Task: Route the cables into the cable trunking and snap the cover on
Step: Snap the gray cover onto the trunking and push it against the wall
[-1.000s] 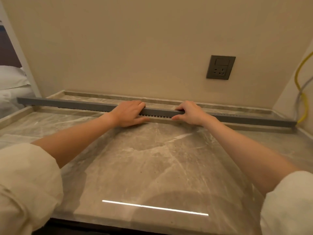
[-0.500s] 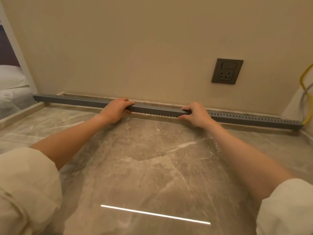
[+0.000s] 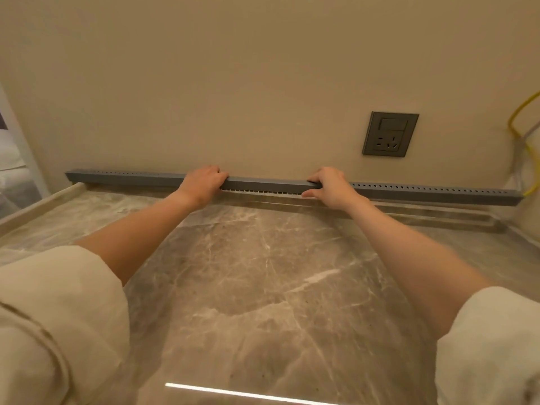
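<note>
Cream sleeves (image 3: 58, 317) nearest, bare forearms reaching over marble counter (image 3: 263, 287). Left hand (image 3: 201, 182) and right hand (image 3: 330, 185) well apart, each with fingers curled over top of grey trunking (image 3: 263, 185), thumbs under front edge, gripping it. Trunking lies lengthwise along back of counter, against beige wall (image 3: 233, 83). Socket (image 3: 390, 134) on wall above right. Yellow cable (image 3: 526, 147) near trunking's right end.
</note>
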`<state>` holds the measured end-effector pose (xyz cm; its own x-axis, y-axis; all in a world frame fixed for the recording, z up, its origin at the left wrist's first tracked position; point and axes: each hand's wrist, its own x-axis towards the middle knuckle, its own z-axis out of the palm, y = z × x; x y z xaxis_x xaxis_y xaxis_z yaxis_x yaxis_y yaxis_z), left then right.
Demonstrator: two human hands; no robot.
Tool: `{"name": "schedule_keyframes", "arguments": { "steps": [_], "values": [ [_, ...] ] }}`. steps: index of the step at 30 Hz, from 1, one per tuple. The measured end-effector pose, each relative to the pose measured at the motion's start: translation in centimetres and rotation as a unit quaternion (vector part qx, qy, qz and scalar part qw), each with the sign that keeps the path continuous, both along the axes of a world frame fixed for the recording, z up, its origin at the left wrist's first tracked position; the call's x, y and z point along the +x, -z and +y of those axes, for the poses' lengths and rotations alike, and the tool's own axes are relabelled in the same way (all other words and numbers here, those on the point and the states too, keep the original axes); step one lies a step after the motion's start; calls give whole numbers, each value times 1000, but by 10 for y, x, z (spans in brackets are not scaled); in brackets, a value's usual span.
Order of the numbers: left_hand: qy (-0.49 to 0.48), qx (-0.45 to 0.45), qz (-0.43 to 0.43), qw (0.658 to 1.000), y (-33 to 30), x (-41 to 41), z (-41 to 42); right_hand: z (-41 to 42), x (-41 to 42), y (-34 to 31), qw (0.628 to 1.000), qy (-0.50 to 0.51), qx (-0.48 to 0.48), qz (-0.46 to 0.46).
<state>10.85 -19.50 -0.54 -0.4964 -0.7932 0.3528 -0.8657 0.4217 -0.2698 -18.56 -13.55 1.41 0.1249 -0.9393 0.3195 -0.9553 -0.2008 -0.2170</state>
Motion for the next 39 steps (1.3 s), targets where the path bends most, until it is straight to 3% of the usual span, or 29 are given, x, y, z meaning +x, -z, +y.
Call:
{"name": "schedule_keyframes", "arguments": {
  "steps": [6, 11, 15, 20, 25, 32, 39],
  "values": [
    [-26, -1, -11, 1000, 10, -7, -11, -19, -4, 15, 999, 28, -18, 23],
    [-22, -6, 41, 999, 16, -5, -16, -21, -1, 39, 996, 54, -73, 19],
    [4, -39, 85, 996, 20, -11, -10, -19, 4, 38, 978, 101, -118, 137],
    [48, -72, 85, 993, 18, -33, 4, -16, 7, 33, 994, 80, -46, 61],
    [18, -60, 114, 991, 15, -49, 11, -2, -10, 32, 996, 60, -56, 29],
    [-40, -61, 93, 993, 20, -59, 17, 36, -89, 39, 969, 229, -87, 24],
    [-12, -62, 60, 996, 18, -74, 24, 42, -112, 38, 963, 259, -68, 33]
  ]
}}
